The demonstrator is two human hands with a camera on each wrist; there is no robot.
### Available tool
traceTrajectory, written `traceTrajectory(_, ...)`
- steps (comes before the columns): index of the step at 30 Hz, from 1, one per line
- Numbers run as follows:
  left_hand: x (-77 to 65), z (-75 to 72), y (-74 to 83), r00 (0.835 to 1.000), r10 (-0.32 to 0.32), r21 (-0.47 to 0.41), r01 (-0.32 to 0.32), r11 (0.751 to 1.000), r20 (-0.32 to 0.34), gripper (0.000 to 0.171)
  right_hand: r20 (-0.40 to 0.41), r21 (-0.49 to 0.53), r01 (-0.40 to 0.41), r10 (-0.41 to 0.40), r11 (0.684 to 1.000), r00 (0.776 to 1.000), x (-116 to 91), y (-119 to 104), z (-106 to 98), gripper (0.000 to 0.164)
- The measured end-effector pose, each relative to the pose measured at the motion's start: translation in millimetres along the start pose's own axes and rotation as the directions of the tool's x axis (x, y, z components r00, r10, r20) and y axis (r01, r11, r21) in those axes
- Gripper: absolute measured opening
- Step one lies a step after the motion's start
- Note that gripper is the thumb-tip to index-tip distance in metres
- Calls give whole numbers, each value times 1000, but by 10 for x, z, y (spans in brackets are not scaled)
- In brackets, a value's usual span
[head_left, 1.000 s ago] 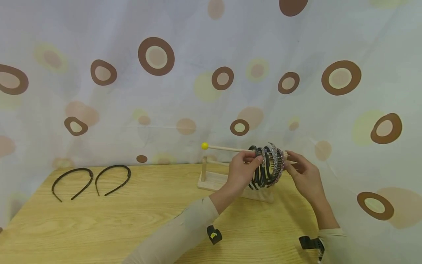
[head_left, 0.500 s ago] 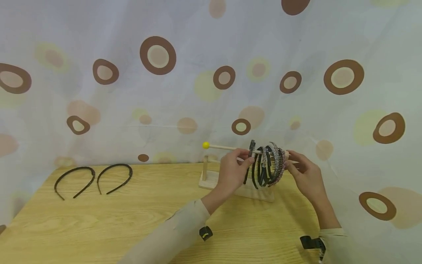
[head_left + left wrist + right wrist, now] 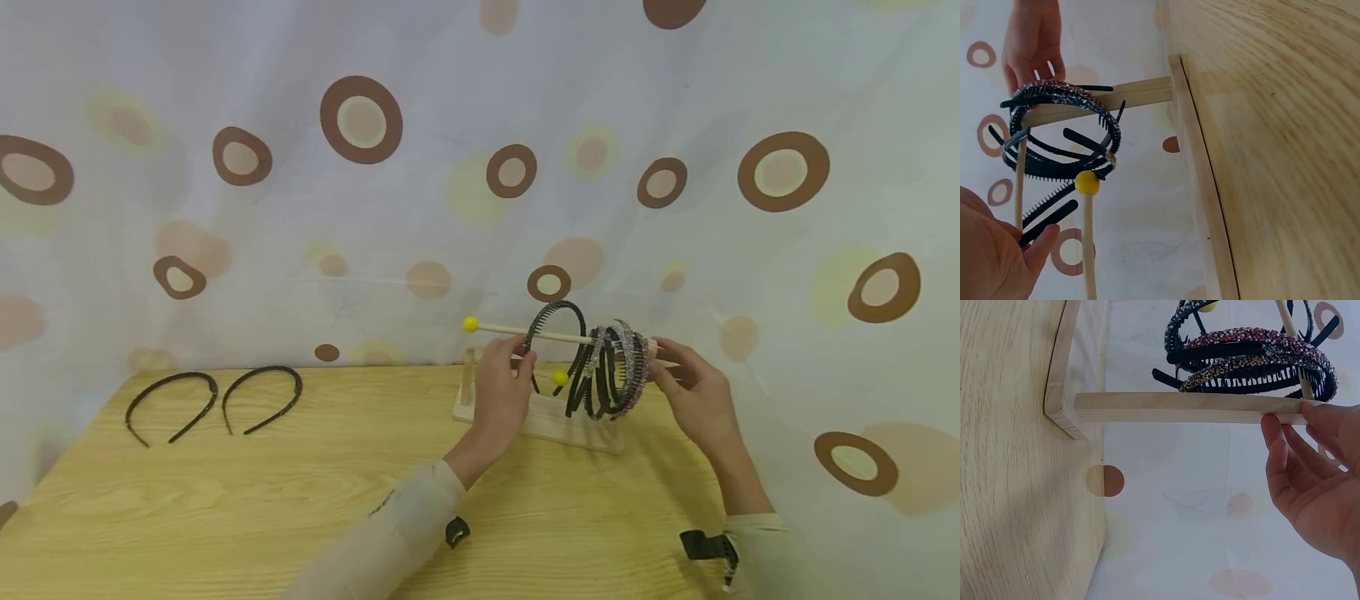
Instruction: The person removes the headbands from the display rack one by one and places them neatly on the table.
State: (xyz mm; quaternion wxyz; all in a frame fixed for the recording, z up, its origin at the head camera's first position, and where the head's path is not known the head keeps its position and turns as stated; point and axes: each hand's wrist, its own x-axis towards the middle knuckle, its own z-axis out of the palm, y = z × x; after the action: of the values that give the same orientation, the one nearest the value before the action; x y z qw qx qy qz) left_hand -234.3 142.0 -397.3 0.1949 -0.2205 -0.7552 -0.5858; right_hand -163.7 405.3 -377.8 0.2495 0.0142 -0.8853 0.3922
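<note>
A slim black toothed headband (image 3: 557,305) stands arch-up at the rack's upper pale wooden peg (image 3: 502,329), which crosses its opening in the head view. The left hand (image 3: 498,387) pinches one leg between thumb and fingers. Farther along, glittery silver, pink and black headbands (image 3: 621,367) hang bunched near the wooden upright (image 3: 1172,407), whose end the right hand (image 3: 1316,469) grips with thumb and fingertips. The rack's flat wooden base (image 3: 573,427) rests on the wood-grain tabletop (image 3: 300,508); well apart at left lie two thin black headbands (image 3: 180,377).
</note>
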Motion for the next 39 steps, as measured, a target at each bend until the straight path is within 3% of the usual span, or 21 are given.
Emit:
traceTrajectory(5,-37,-1,-118,995,9,-70,-16,997,-102,22,8,-10,7,-6,1000,1000,19,-25,32,47)
traceTrajectory(12,-58,4,-140,979,13,-185,-51,981,-204,22,11,-19,18,-18,1000,1000,45,-30,53,46)
traceTrajectory(19,16,-108,-78,928,113,-291,-225,930,-356,21,20,-22,28,-28,999,999,33,-36,61,46)
traceTrajectory(24,94,-309,-49,898,137,-325,-288,901,-417,27,25,-17,37,-37,999,999,18,-41,68,46)
traceTrajectory(29,178,-574,-136,881,121,-311,-286,906,-457,45,18,-22,36,-36,999,999,23,-47,70,46)
traceTrajectory(34,251,-952,-195,862,131,-259,-287,922,-490,49,19,-28,32,-31,999,999,19,-62,61,47)
traceTrajectory(37,234,-1198,-127,859,143,-220,-281,934,-491,47,16,-44,23,-23,999,1000,1,-61,39,47)
traceTrajectory(39,204,-1351,-98,872,136,-214,-262,941,-470,46,9,-50,19,-18,999,1000,-9,-49,14,47)
